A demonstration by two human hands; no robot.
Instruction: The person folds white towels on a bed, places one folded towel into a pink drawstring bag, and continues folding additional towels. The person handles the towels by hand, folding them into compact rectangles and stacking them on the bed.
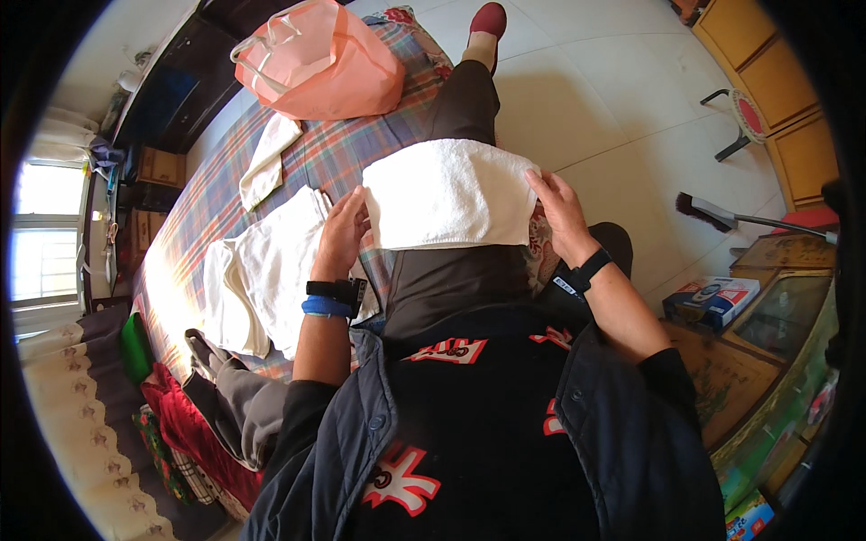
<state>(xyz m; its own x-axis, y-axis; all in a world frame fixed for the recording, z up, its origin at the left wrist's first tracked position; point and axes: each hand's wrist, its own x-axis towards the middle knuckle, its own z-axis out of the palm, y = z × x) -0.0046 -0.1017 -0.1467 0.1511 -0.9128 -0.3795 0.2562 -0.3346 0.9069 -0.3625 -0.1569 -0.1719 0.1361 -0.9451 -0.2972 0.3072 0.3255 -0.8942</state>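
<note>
A white terry towel (450, 196) is stretched flat between my hands, over my lap. My left hand (344, 226) grips its left edge between thumb and fingers. On the opposite side, my right hand (561, 206) pinches the upper right corner, thumb laid on top. Just left of my left hand, several white cloths (270, 264) lie layered on the plaid bedsheet (358, 138). Farther up the bed rests a small folded cream cloth (270, 159).
A peach-coloured bag (325, 64) with pale handles stands on the bed's far end. Grey clothing (247, 406) and a red fabric (189, 426) lie at lower left. On the right are a brush (707, 211), a stool (747, 116), a blue-and-white box (714, 301) and wooden drawers (778, 88).
</note>
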